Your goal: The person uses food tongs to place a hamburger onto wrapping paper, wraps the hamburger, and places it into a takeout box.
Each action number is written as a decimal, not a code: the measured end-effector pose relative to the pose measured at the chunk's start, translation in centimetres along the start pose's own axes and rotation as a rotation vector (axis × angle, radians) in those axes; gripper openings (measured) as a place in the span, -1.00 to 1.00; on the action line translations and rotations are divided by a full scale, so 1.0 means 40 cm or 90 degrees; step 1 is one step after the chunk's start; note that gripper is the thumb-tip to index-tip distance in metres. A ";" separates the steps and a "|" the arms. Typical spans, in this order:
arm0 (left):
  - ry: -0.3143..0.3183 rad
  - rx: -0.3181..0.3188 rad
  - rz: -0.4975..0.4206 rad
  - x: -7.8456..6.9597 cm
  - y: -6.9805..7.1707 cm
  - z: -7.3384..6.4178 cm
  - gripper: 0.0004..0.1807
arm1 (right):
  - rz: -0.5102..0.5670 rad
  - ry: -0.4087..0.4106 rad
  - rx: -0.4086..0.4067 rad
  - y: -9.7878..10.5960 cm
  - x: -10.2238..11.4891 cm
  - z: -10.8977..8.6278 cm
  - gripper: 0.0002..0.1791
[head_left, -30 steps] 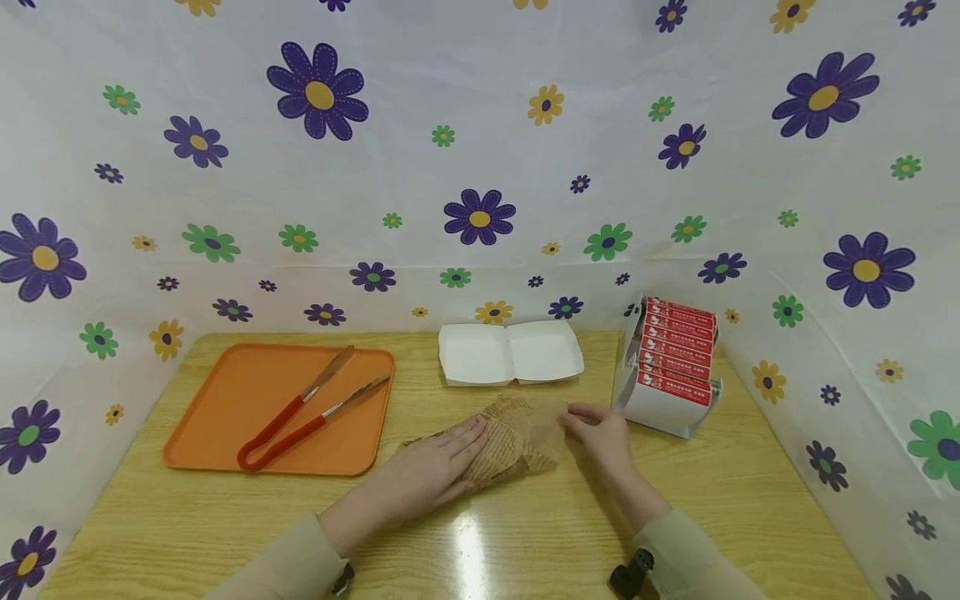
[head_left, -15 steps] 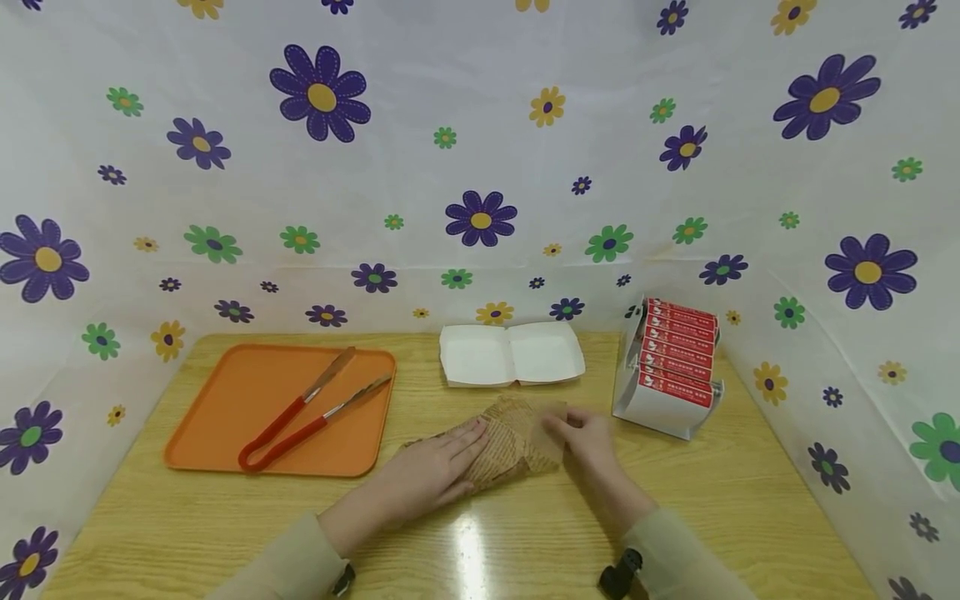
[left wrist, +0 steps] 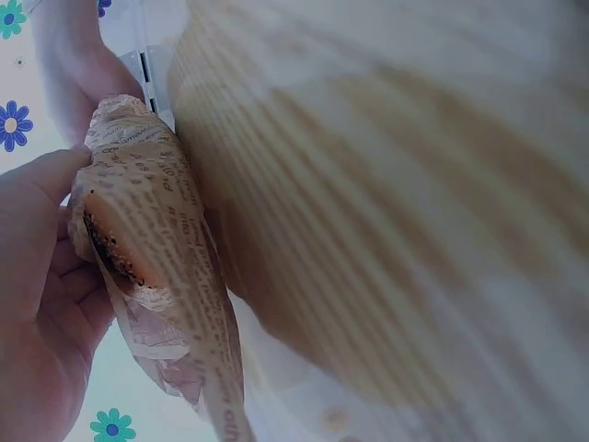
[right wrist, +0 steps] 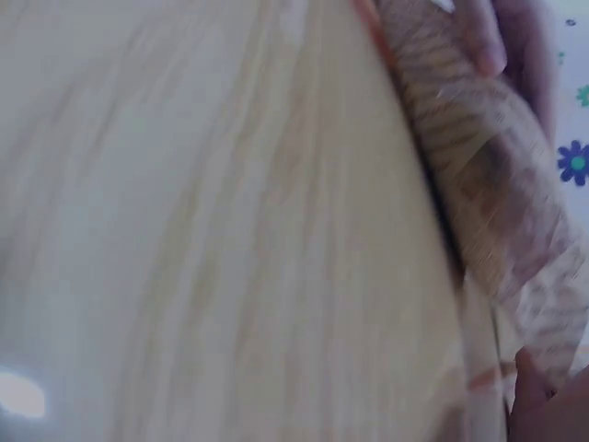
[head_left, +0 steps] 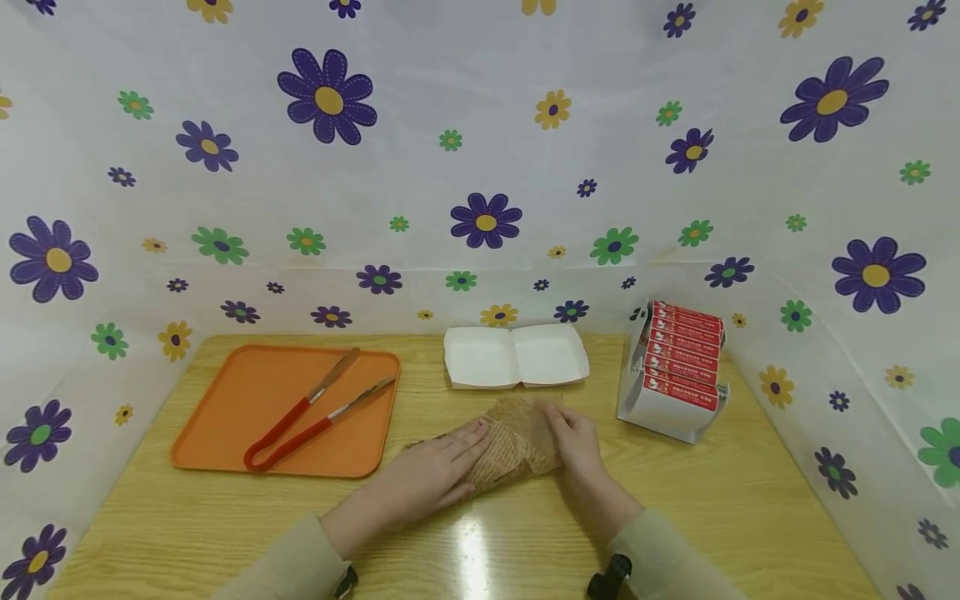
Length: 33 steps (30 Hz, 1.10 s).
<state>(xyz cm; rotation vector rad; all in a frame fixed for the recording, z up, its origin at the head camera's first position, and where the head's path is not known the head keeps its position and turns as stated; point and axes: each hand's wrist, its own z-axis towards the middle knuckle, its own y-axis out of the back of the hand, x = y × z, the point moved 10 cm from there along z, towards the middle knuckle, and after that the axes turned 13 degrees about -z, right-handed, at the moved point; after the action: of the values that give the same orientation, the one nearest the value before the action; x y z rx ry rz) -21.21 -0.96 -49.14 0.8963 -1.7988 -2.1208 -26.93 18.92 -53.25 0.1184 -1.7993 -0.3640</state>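
Note:
A roll wrapped in brown printed paper (head_left: 504, 454) lies slantwise on the wooden table, near the middle. In the left wrist view, a browned side with dark specks shows on the roll (left wrist: 118, 244) where the wrapper gapes. My left hand (head_left: 427, 479) rests across the wrapped roll with its fingers extended over the top. At the package's right end, my right hand (head_left: 581, 442) pinches the loose, thin end of the paper and brings it in against the package. The right wrist view catches the right thumb (right wrist: 532, 387) beside the crumpled paper end.
An orange tray (head_left: 225, 417) at the left bears red-handled tongs (head_left: 288, 433). Behind the package lies an opened white carton (head_left: 480, 357). A grey-white holder (head_left: 663, 417) at the right carries several red-labelled folded cartons (head_left: 684, 346). Flower-printed cloth (head_left: 397, 175) encloses the table.
My right hand has moved left with the loose paper end, folding it toward the package. My left hand has stayed in place on the wrapped roll. The head view has shifted slightly.

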 end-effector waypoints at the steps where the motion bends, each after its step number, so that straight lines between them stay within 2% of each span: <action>1: 0.002 0.002 -0.001 0.001 -0.002 0.001 -0.25 | 0.015 0.001 0.009 -0.003 0.005 -0.003 -0.47; 6: 0.003 0.010 0.015 0.000 -0.008 0.005 -0.25 | 0.045 0.014 0.066 -0.020 0.034 -0.025 -0.38; 11: -0.003 0.012 0.024 -0.003 -0.007 0.006 -0.25 | 0.011 0.002 0.053 -0.023 0.060 -0.047 -0.59; 13: -0.007 0.010 0.018 -0.004 -0.006 0.005 -0.26 | -0.019 0.012 0.037 -0.026 0.074 -0.057 -0.59; 18: -0.015 -0.002 0.008 -0.003 -0.004 0.001 -0.27 | -0.082 0.090 0.044 -0.056 0.116 -0.087 -0.58; 29: -0.026 -0.013 0.008 -0.005 -0.001 -0.007 -0.27 | -0.220 0.262 0.066 -0.113 0.155 -0.152 -0.61; 33: -0.009 -0.004 -0.036 0.005 -0.007 -0.009 -0.26 | -0.274 0.319 0.071 -0.132 0.162 -0.173 -0.56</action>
<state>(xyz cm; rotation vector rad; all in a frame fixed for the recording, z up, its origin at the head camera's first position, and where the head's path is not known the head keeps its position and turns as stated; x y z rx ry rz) -21.12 -1.30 -49.51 0.9430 -1.7936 -2.1707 -22.56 10.90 -47.39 0.6275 -1.2869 -0.4889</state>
